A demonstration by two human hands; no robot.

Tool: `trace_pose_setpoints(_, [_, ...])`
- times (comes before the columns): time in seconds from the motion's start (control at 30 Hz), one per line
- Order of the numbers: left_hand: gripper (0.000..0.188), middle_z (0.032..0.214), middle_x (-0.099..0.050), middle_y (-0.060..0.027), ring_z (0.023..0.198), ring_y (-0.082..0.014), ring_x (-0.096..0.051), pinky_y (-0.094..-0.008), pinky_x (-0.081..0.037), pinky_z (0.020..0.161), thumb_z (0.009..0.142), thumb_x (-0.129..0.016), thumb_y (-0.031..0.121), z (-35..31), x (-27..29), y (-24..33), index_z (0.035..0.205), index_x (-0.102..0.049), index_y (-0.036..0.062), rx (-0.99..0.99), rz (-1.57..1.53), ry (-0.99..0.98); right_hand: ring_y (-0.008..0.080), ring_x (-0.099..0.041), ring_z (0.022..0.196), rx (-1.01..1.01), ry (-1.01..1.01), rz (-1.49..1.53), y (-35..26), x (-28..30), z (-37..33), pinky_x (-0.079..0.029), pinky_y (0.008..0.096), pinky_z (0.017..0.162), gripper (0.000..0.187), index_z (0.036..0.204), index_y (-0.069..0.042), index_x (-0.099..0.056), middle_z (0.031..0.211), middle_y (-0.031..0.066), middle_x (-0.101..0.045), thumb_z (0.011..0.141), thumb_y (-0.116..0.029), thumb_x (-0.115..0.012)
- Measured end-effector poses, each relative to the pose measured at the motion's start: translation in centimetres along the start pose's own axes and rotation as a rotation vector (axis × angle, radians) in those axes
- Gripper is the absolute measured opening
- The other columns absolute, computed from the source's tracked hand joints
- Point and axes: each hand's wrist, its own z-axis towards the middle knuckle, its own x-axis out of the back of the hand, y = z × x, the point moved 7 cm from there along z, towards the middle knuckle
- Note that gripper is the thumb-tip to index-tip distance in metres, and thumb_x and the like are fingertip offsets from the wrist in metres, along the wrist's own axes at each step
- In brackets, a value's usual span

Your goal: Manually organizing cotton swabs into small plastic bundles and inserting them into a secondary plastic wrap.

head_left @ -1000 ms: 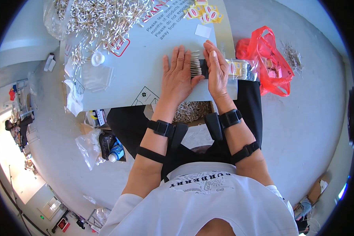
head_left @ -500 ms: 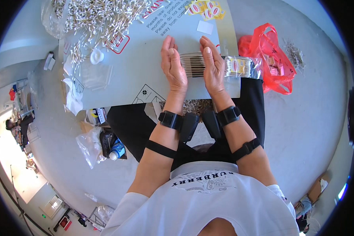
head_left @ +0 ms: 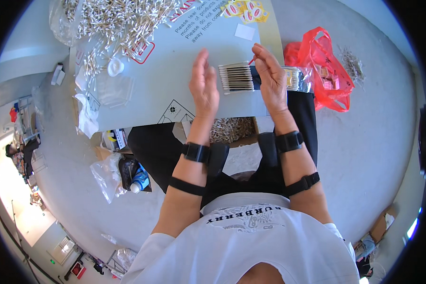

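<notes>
A flat row of cotton swabs [head_left: 235,78] lies side by side on the pale table. To its left my left hand [head_left: 205,86] is open, its fingers stretched out, with nothing in it. My right hand [head_left: 272,79] is open over the right part of the row and hides some of it. Past that hand, a clear packet of swabs [head_left: 299,79] with a yellow label reaches the table's right edge. A small red mark or strip [head_left: 252,60] shows beside my right fingertips; whether I touch it, I cannot tell.
Loose cotton swabs [head_left: 120,23] are heaped at the far left, near a white round lid [head_left: 115,67]. Yellow labels [head_left: 246,10] and a white card [head_left: 244,31] lie at the far right. A red plastic bag [head_left: 338,92] stands beyond the right edge. Below is a box of swabs [head_left: 232,130].
My hands have moved apart: the left a little to the left, the right to the right. More of the swab row's left part shows between them.
</notes>
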Motion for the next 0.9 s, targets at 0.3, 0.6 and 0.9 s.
trace_pose_setpoints(0.3, [0.075,0.157,-0.028,-0.0149,0.146,-0.0290,-0.025,-0.0508,-0.016,0.119,0.087,-0.066,0.034,-2.6,-3.4,0.8,0.149,-0.033,0.0056,-0.312,1.251,-0.562,0.0286,-0.039,0.138,0.338,-0.444,-0.875,-3.6,-0.8,-0.8,-0.037,0.0423,0.112,0.059,0.125,-0.006,-0.058,0.139,0.0088,-0.051,0.070,-0.006,-0.076])
trace_pose_setpoints(0.6, [0.076,0.158,-0.026,-0.0134,0.148,-0.0278,-0.022,-0.0524,-0.014,0.119,0.089,-0.063,0.040,-3.5,-4.7,1.4,0.150,-0.032,0.0061,-0.293,1.281,-0.535,0.0263,-0.039,0.138,0.419,-0.385,-1.025,-3.1,-0.9,-1.5,-0.029,0.0433,0.116,0.057,0.128,-0.008,-0.057,0.141,0.0062,-0.050,0.076,-0.017,-0.076])
trace_pose_setpoints(0.9, [0.079,0.157,-0.028,-0.0140,0.148,-0.0269,-0.022,-0.0534,-0.014,0.118,0.087,-0.064,0.045,-3.8,-5.0,0.8,0.149,-0.034,0.0051,-0.273,1.326,-0.543,0.0214,-0.045,0.134,0.534,-0.435,-1.149,-1.5,-0.9,-1.8,-0.024,0.0473,0.116,0.048,0.128,-0.012,-0.060,0.136,0.0006,-0.056,0.083,-0.025,-0.070])
